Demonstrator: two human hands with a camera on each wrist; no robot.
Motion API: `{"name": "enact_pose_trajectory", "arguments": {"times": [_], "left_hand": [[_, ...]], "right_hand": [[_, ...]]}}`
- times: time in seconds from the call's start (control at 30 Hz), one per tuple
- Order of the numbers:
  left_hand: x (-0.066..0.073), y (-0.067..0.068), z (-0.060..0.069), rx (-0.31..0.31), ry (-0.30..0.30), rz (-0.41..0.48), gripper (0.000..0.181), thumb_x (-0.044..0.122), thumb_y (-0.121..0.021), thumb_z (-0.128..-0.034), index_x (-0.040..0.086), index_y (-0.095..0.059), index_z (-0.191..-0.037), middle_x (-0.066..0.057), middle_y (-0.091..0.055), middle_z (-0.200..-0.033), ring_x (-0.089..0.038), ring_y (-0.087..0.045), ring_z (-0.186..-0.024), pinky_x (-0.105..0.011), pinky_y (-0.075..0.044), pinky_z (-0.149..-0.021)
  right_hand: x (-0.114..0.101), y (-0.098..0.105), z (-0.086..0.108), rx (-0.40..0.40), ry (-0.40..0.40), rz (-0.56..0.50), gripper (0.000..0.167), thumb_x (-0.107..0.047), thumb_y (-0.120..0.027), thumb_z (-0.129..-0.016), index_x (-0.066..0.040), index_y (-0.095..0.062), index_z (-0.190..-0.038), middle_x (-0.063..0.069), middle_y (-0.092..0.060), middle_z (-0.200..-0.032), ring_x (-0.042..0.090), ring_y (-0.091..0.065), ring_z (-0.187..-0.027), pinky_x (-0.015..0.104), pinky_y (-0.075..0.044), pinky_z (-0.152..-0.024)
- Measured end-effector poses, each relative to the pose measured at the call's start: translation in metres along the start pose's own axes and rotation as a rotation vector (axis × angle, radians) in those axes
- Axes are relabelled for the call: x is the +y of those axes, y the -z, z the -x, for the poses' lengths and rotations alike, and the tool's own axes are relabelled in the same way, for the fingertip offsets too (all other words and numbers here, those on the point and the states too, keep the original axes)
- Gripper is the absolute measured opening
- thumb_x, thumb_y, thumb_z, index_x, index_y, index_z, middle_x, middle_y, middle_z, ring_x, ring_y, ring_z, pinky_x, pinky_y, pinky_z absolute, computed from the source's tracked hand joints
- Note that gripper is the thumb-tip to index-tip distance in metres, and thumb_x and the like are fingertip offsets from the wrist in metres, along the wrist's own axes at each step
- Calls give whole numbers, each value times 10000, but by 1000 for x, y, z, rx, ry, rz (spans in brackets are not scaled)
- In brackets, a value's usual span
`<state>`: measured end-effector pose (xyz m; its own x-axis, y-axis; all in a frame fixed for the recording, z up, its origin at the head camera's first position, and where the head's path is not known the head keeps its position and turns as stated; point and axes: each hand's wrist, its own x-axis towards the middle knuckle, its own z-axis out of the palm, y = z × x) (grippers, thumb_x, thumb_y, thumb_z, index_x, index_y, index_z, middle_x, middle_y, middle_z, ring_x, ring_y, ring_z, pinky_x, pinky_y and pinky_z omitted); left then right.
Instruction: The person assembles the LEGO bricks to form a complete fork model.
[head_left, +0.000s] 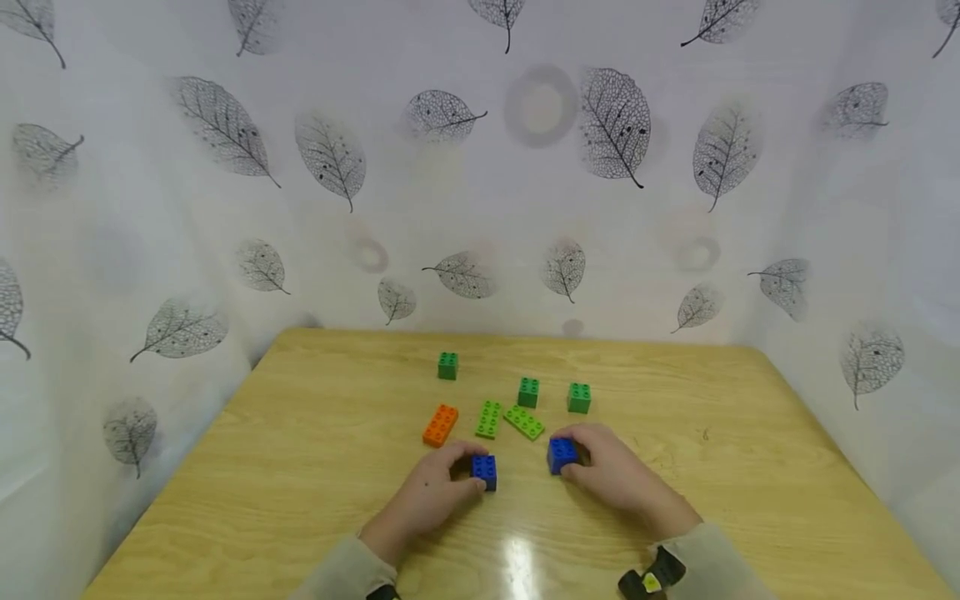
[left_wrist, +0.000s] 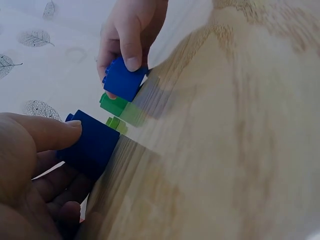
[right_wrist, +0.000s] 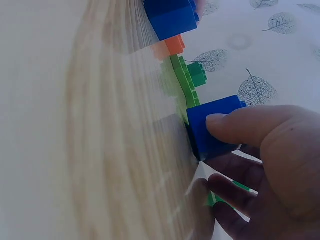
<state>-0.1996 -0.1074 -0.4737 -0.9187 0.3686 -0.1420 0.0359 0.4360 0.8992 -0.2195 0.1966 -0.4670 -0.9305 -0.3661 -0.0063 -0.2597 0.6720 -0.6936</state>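
Observation:
Two square blue blocks stand on the wooden table, one at each hand. My left hand (head_left: pixel 433 493) grips the left blue block (head_left: pixel 484 472) between thumb and fingers, from its left side. The right hand (head_left: pixel 617 477) pinches the right blue block (head_left: pixel 562 456) from its right side, slightly farther back. A gap separates the two blocks. In the left wrist view, the thumb lies against the near blue block (left_wrist: pixel 93 145). The right wrist view shows the right thumb pressed on a face of its blue block (right_wrist: pixel 212 126).
Behind the hands lie an orange block (head_left: pixel 440 426) and two flat light green blocks (head_left: pixel 488 419) (head_left: pixel 524 422). Three darker green blocks (head_left: pixel 447 366) (head_left: pixel 528 392) (head_left: pixel 579 397) stand farther back on the table (head_left: pixel 330 417). A leaf-patterned curtain (head_left: pixel 495 208) hangs behind.

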Motion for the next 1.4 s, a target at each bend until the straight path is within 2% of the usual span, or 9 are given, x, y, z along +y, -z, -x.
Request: {"name": "enact_pose_trajectory", "arguments": {"times": [0.27,0.57,0.73,0.97,1.17,1.4], "left_hand": [[0,0,2,9,35,-8,438,306,-758,-901,270,-626,-1317,-35,-536,-1437,-307,-477,-1327,-616,-332,-1094],[2,1,2,25,34,17,481,280,-774,-869,227,-613,-1319,-10,-592,-1333,-267,-527,-1254,-601,-344,-1085],[4,1,0,22,7,10,444,271,-761,-886,196,-616,-1299,-6,-613,-1277,-252,-548,-1210,-586,-356,-1076],[4,0,1,8,12,14,409,256,-749,-899,184,-621,-1281,-5,-611,-1266,-251,-539,-1219,-585,-354,-1081],[3,-1,0,-1,19,24,400,280,-753,-901,204,-628,-1274,8,-610,-1268,-239,-545,-1208,-581,-365,-1072],[0,-1,-1,4,15,27,396,286,-751,-906,202,-624,-1271,10,-607,-1268,-226,-545,-1195,-569,-374,-1067]], "right_hand": [[-5,-4,4,18,5,17,431,-108,-671,-943,-155,-616,-1367,45,-581,-1373,341,-489,-1316,573,-374,-1088],[-8,-2,1,8,42,15,401,-83,-662,-944,-124,-623,-1341,38,-595,-1344,332,-504,-1299,566,-392,-1073],[-9,-1,0,25,24,-11,389,-76,-661,-944,-129,-628,-1328,39,-601,-1337,332,-514,-1295,570,-392,-1073],[-7,-3,3,17,33,-7,365,-90,-660,-945,-134,-640,-1307,13,-612,-1319,313,-530,-1279,556,-403,-1069],[-9,-3,5,43,11,-13,356,-105,-677,-933,-172,-659,-1283,-14,-621,-1307,306,-533,-1283,564,-388,-1079],[-17,-5,5,25,29,-45,370,-111,-680,-940,-166,-647,-1304,11,-603,-1345,305,-535,-1283,558,-411,-1062]]}}
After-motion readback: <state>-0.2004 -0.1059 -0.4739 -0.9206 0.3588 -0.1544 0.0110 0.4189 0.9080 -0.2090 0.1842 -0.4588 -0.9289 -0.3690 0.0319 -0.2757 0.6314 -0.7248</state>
